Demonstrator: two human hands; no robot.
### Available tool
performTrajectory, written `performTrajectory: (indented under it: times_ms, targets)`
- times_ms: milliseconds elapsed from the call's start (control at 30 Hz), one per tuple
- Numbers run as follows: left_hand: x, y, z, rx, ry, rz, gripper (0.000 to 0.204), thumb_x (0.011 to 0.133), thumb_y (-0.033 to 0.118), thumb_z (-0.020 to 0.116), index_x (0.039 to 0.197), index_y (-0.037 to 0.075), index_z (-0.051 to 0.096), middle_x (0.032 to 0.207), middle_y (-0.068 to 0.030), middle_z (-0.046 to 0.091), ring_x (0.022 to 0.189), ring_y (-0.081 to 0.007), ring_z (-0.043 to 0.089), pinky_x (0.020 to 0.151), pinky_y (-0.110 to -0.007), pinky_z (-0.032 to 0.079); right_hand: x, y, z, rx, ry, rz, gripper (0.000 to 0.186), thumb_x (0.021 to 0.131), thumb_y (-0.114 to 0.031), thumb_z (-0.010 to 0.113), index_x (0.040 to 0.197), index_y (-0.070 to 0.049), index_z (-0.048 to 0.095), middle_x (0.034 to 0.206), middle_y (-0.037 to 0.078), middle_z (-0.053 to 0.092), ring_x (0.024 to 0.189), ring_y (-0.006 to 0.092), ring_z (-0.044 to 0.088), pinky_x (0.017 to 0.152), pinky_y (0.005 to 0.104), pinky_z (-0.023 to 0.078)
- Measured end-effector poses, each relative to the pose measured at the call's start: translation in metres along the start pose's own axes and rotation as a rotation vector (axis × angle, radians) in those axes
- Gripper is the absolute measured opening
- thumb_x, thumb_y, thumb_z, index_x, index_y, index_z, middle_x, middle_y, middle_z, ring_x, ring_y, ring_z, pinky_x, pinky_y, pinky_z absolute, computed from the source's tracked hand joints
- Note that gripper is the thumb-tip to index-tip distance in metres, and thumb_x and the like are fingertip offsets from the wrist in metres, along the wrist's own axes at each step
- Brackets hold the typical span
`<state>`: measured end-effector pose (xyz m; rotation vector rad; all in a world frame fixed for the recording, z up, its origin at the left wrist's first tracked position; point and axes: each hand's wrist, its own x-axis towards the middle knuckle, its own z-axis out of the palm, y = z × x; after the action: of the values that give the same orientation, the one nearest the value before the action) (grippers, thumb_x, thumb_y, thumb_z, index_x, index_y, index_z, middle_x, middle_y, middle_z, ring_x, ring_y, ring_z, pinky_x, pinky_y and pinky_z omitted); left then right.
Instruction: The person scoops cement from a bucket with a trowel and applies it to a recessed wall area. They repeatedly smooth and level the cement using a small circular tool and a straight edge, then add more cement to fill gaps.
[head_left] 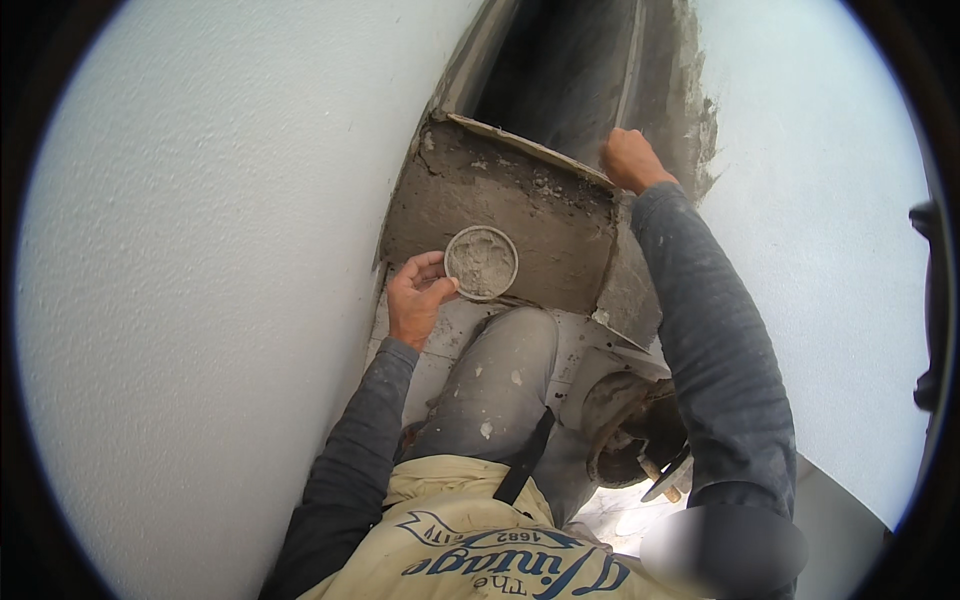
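Note:
My left hand [415, 300] grips the rim of a small round tub [515, 264], thumb on the near side and fingers behind. Wet grey mortar [481, 262] fills much of the tub. Just beyond it is a block face coated in rough brown-grey mortar [550, 262], edged along its top by a thin pale strip [530, 148]. At the right end of that strip, my right hand [634, 161] is closed in a fist-like shape against the opening. Whatever its fingers may hold is hidden from this view.
White walls rise closely on the left [200, 250] and right [810, 190]. Past the strip lies a dark recess [550, 70]. A mortar-caked bucket [608, 405] with a wooden-handled tool [655, 472] stands beside my right arm. Mortar crumbs dot the pale tiles [440, 345].

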<state>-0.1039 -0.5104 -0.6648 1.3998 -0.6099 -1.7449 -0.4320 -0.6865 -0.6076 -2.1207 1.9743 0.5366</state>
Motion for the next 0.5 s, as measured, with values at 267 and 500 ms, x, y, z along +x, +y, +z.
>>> performTrajectory:
  times_ms: [267, 500]
  targets:
    - [0.001, -0.001, -0.001, 0.013, 0.007, 0.013, 0.043, 0.079, -0.002, 0.067, 0.121, -0.006, 0.056, 0.107, -0.0166, 0.064, 0.094, -0.0219, 0.067, 0.080, -0.035, 0.061, -0.009, 0.016, 0.009, -0.048, -0.043, 0.067, 0.016, 0.082, -0.001, 0.061, 0.095, 0.006, 0.067, 0.100, 0.028, 0.068, 0.100, 0.0423, 0.066, 0.086, 0.0450, 0.055]
    - [-0.001, 0.002, 0.002, 0.017, 0.002, 0.006, 0.043, 0.079, -0.001, 0.068, 0.120, -0.006, 0.057, 0.106, -0.0161, 0.065, 0.094, -0.0211, 0.067, 0.080, -0.035, 0.061, -0.022, 0.013, 0.011, 0.026, -0.136, 0.190, 0.021, 0.082, -0.001, 0.062, 0.101, 0.007, 0.068, 0.103, 0.028, 0.068, 0.102, 0.0412, 0.066, 0.087, 0.0439, 0.055]
